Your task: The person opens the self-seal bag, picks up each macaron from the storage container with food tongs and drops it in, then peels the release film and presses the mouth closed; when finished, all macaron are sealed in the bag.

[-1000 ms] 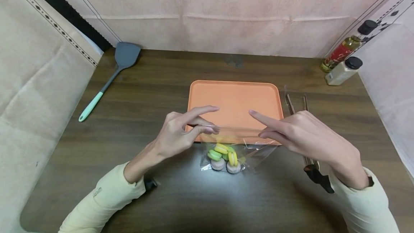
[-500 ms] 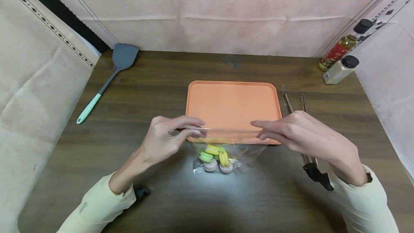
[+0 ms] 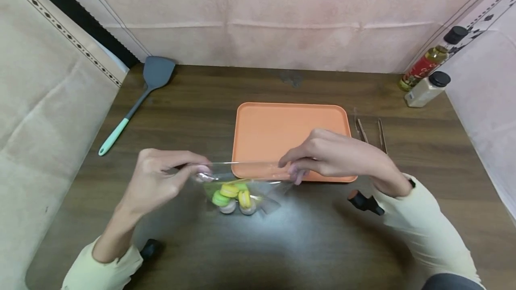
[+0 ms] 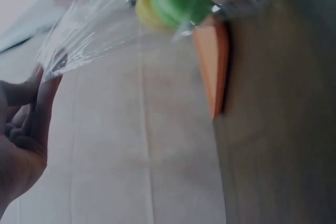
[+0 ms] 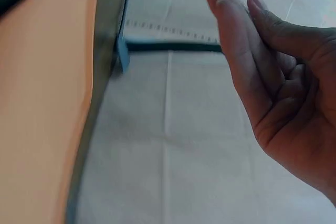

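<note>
A clear plastic bag [image 3: 268, 190] is stretched between both hands just in front of the orange tray. Several macarons [image 3: 244, 199], green, yellow and pale greyish, lie bunched in its lower left part. My left hand [image 3: 161, 180] pinches the bag's upper left corner between thumb and fingers. At the upper right edge, my right hand [image 3: 332, 153] pinches the film, above the tray's front right part. In the left wrist view the green macaron [image 4: 181, 1] shows through the film. The right wrist view has my right hand [image 5: 283, 77] with thumb against a finger.
The orange tray [image 3: 266, 124] lies behind the bag. Metal tongs [image 3: 382, 135] lie right of it, partly hidden by the right arm. A spatula [image 3: 158, 73] is at the left. An oil bottle [image 3: 425, 66] and a white jar with black lid [image 3: 427, 89] stand back right.
Both hands and the bag have moved left, the left hand farthest from the tray. The right index finger, extended earlier, now bends down toward the bag's edge.
</note>
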Available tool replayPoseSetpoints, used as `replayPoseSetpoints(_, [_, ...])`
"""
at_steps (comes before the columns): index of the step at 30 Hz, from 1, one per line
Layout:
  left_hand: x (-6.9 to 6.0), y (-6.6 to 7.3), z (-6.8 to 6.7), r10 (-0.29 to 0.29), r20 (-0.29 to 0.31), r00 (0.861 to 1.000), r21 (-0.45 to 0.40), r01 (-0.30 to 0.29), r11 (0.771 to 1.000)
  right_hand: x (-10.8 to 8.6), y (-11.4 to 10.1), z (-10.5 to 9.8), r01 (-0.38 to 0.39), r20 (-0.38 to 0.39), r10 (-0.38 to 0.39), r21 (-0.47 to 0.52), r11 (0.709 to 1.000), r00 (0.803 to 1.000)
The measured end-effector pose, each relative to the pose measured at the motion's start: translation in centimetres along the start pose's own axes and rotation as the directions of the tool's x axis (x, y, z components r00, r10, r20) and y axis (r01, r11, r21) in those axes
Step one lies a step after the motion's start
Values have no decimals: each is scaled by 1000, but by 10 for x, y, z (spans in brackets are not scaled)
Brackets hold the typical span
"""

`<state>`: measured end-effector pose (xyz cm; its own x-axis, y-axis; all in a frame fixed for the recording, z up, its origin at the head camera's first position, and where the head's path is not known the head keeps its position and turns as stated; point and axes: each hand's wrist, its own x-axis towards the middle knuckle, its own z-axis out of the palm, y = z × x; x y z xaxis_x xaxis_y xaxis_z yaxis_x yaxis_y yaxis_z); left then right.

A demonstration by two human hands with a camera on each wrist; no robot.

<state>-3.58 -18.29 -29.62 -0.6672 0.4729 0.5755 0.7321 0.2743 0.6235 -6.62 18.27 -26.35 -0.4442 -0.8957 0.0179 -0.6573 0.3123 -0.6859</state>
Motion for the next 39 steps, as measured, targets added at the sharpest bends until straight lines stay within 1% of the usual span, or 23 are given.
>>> replayPoseSetpoints(2, [-4, 1, -12, -67, 2, 998, 19, 67, 998, 15, 7, 0, 14, 59, -25, 178, 984, 998])
replayPoseSetpoints(5, [-7, -6, -29, -148, -10, 989, 102, 148, 984, 42, 21, 1, -34, 137, -24, 408, 912, 990])
replayPoseSetpoints(7, [-8, -14, -39, -230, -2, 973, 124, 229, 966, 60, 31, 2, -90, 159, 11, 497, 863, 987])
replayPoseSetpoints(8, [-8, -20, -44, -259, -4, 966, 144, 257, 956, 69, 36, 2, -114, 160, 35, 516, 849, 986])
replayPoseSetpoints(10, [-6, -33, -52, -318, -10, 948, 166, 315, 934, 88, 46, 2, -148, 140, 87, 517, 843, 986])
replayPoseSetpoints(12, [-3, -50, -59, -347, -25, 937, 229, 344, 911, 107, 56, 1, -162, 97, 131, 490, 856, 987])
replayPoseSetpoints(14, [2, -68, -64, -361, -38, 932, 308, 355, 883, 125, 64, 0, -173, 43, 171, 435, 884, 984])
replayPoseSetpoints(16, [6, -87, -68, -382, -29, 924, 378, 364, 851, 141, 74, 0, -189, -11, 209, 375, 908, 978])
replayPoseSetpoints(18, [11, -105, -70, -427, 7, 904, 405, 388, 828, 154, 84, 1, -216, -56, 244, 307, 927, 968])
replayPoseSetpoints(20, [16, -122, -71, -494, 67, 867, 406, 428, 807, 165, 94, 2, -252, -86, 276, 224, 941, 957])
replayPoseSetpoints(21, [19, -130, -72, -515, 101, 851, 419, 433, 798, 170, 99, 2, -271, -93, 290, 178, 946, 952])
replayPoseSetpoints(23, [26, -144, -73, -577, 168, 799, 393, 483, 783, 177, 109, 2, -308, -107, 314, 70, 949, 943])
replayPoseSetpoints(24, [29, -152, -74, -597, 200, 777, 388, 497, 776, 181, 114, 2, -323, -112, 322, 12, 946, 940])
replayPoseSetpoints(26, [36, -164, -76, -615, 252, 747, 411, 493, 767, 187, 124, 0, -352, -125, 340, -91, 932, 932])
replayPoseSetpoints(27, [39, -170, -76, -619, 266, 739, 429, 484, 762, 190, 128, -1, -366, -134, 349, -130, 922, 927])
replayPoseSetpoints(28, [43, -176, -76, -631, 279, 724, 429, 493, 757, 193, 131, -2, -382, -142, 361, -160, 910, 922])
replayPoseSetpoints(30, [48, -186, -76, -635, 296, 714, 458, 477, 750, 198, 135, -5, -411, -156, 386, -194, 891, 909])
replayPoseSetpoints(31, [51, -190, -76, -633, 298, 714, 475, 465, 747, 200, 137, -6, -429, -162, 403, -193, 882, 901])
replayPoseSetpoints(32, [53, -193, -76, -640, 300, 708, 478, 469, 743, 203, 144, -6, -443, -169, 416, -185, 877, 894])
replayPoseSetpoints(35, [57, -202, -74, -649, 301, 699, 507, 459, 730, 209, 149, -6, -477, -169, 452, -162, 864, 876])
replayPoseSetpoints(36, [58, -204, -73, -648, 299, 700, 518, 451, 727, 213, 157, -4, -487, -172, 462, -151, 860, 870])
replayPoseSetpoints(38, [59, -207, -72, -654, 299, 695, 538, 443, 717, 216, 158, -4, -520, -165, 499, -136, 843, 851])
replayPoseSetpoints(39, [59, -208, -72, -659, 298, 690, 545, 444, 711, 217, 152, -5, -542, -161, 522, -138, 829, 838])
